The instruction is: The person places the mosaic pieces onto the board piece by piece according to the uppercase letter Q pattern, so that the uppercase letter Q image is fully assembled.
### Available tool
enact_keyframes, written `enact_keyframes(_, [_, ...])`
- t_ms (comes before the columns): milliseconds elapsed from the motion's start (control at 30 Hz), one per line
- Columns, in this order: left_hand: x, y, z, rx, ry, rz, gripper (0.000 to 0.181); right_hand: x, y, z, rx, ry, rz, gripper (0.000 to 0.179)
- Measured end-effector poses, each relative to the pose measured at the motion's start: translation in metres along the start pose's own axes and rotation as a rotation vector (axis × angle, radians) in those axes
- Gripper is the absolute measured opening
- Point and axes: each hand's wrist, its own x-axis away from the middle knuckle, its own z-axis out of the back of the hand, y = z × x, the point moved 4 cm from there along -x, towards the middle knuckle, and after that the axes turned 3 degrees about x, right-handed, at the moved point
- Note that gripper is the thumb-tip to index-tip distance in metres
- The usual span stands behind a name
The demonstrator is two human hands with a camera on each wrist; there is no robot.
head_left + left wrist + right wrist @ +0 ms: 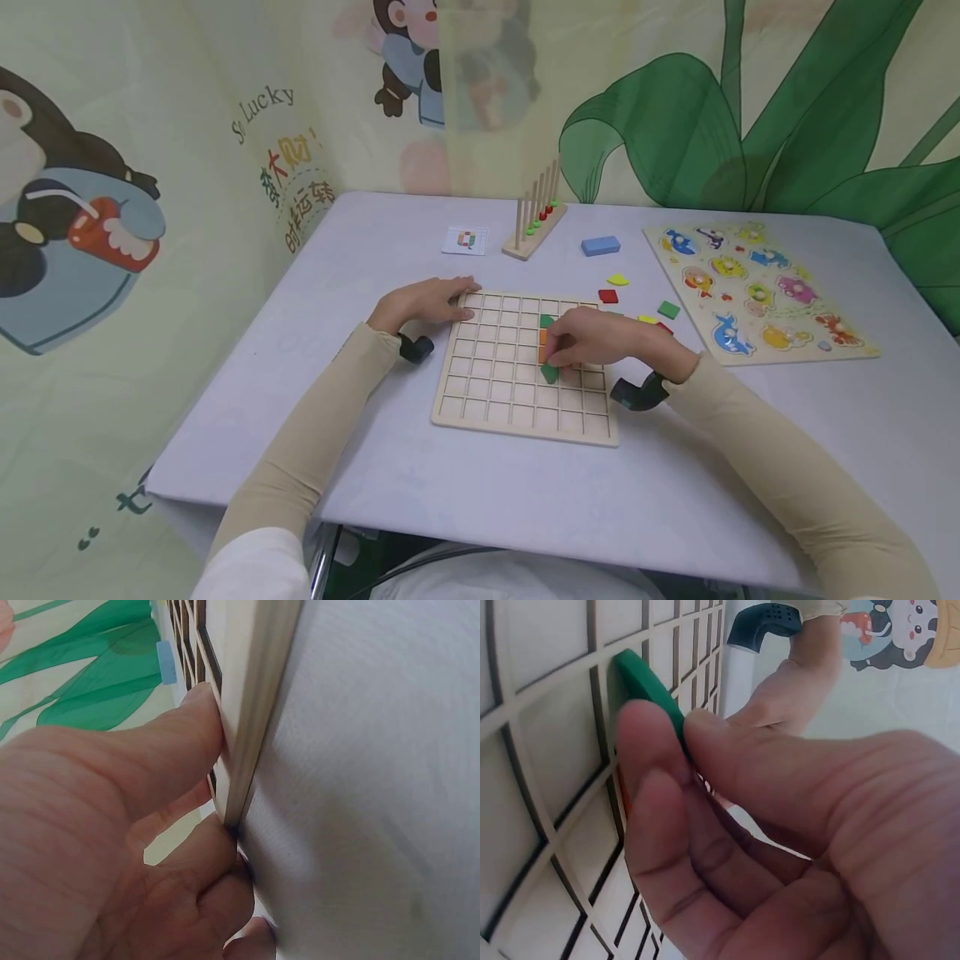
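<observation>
A square wooden grid board (pixel 489 388) lies on the table in front of me. My left hand (pixel 423 303) holds it at the far left corner, the thumb pressing on the frame in the left wrist view. Over the right half of the board, my right hand (pixel 596 335) pinches a green tile (pixel 649 684) between thumb and index finger. That tile is tilted, with one end right at a grid cell. Farther up the same column sit orange tiles (pixel 542 343), partly hidden by the fingers, and another green tile (pixel 547 320).
Loose tiles lie right of the board, among them a red tile (pixel 608 296), a yellow tile (pixel 617 280) and a green tile (pixel 668 309). Behind are a pattern card (pixel 465 240), a peg stand (pixel 534 233) and a blue block (pixel 601 246). An animal puzzle board (pixel 720 300) lies right.
</observation>
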Motion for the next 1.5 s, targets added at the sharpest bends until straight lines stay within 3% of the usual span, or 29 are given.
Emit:
enact_keyframes(333, [-0.001, -0.001, -0.001, 0.006, 0.002, 0.007, 0.061, -0.004, 0.001, -0.004, -0.040, 0.016, -0.139, 0.004])
enact_keyframes(667, [-0.003, -0.003, -0.001, 0.011, -0.007, 0.004, 0.061, -0.003, 0.000, -0.007, 0.029, -0.019, -0.131, 0.004])
enact_keyframes(1167, [-0.003, -0.001, 0.000, 0.015, -0.009, 0.002, 0.062, -0.005, -0.003, -0.011, 0.075, 0.009, -0.193, 0.005])
enact_keyframes(1367, [-0.004, -0.001, 0.000, 0.011, -0.014, 0.003, 0.063, -0.006, -0.002, -0.011, 0.176, 0.052, -0.198, 0.008])
enact_keyframes(1500, [-0.004, -0.002, 0.000, 0.007, -0.016, 0.003, 0.063, -0.006, -0.001, -0.011, 0.234, 0.054, -0.247, 0.013])
